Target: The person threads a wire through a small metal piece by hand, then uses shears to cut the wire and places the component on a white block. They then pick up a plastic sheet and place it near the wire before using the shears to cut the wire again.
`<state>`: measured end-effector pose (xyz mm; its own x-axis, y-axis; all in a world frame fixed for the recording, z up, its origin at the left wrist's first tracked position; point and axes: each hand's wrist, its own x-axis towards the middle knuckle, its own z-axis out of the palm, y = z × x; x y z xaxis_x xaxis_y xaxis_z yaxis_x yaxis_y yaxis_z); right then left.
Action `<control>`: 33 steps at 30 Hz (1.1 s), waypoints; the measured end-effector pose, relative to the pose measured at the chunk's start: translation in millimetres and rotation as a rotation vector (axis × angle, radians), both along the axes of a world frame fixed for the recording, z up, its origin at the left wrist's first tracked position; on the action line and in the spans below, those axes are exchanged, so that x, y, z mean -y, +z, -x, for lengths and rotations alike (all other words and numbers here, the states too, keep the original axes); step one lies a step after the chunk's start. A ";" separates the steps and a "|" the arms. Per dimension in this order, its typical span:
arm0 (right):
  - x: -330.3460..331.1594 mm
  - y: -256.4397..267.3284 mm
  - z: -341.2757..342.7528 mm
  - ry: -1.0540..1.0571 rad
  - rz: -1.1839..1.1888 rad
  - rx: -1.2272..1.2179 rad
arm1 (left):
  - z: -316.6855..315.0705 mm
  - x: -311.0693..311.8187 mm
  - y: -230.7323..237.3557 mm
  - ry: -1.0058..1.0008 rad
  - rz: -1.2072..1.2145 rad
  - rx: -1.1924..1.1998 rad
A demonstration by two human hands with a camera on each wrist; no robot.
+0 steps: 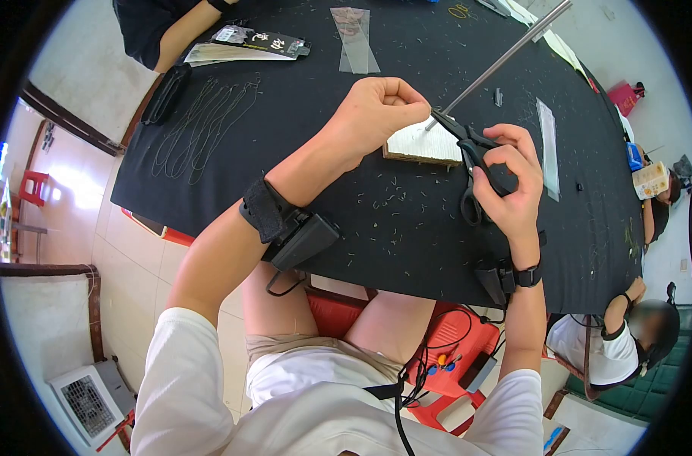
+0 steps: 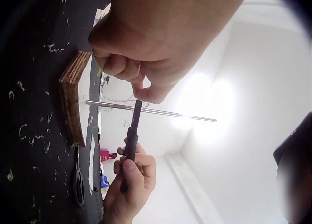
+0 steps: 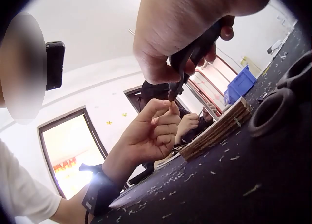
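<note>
My left hand [image 1: 372, 118] pinches something thin between thumb and forefinger, above the far left side of a white-topped wooden block [image 1: 418, 146]. In my right hand [image 1: 519, 182] I grip black pliers [image 2: 131, 140], their tip right at the left fingertips. A fine thread-like strand shows by those fingertips in the left wrist view; the pinched piece itself is mostly hidden. From the block rises a thin metal rod [image 1: 498, 67], just beyond the pliers. Black-handled scissors [image 2: 77, 185] lie on the table beside the block, under my right hand.
Small clippings litter the black tablecloth [image 1: 346, 243]. Loops of thin cord [image 1: 209, 129] lie to the left, near a dark packet [image 1: 274, 43] and a clear plastic sleeve [image 1: 353, 45]. Another clear strip [image 1: 547, 148] lies at right. Other people sit around the table.
</note>
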<state>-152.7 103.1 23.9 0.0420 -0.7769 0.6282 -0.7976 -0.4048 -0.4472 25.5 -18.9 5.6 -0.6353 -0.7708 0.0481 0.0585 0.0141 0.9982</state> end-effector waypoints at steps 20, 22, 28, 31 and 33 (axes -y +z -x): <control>-2.3 -1.9 5.9 0.042 -0.027 0.137 | -5.1 2.2 8.5 -0.039 0.130 0.019; -3.2 -1.1 5.8 0.047 -0.031 0.153 | -6.6 2.2 10.6 -0.050 0.137 0.020; -9.4 3.5 8.4 0.177 -0.157 0.336 | -9.5 6.9 8.9 0.020 0.175 0.099; -9.7 6.1 7.3 0.245 0.009 0.346 | -8.5 12.5 2.4 0.019 0.087 -0.035; -9.0 1.3 23.3 0.163 0.034 0.358 | -4.0 8.2 0.3 -0.042 0.091 -0.013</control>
<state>-176.0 112.1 25.2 -0.0635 -0.7564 0.6511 -0.5172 -0.5330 -0.6696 29.6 -27.0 5.9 -0.6659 -0.7355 0.1249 0.0736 0.1018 0.9921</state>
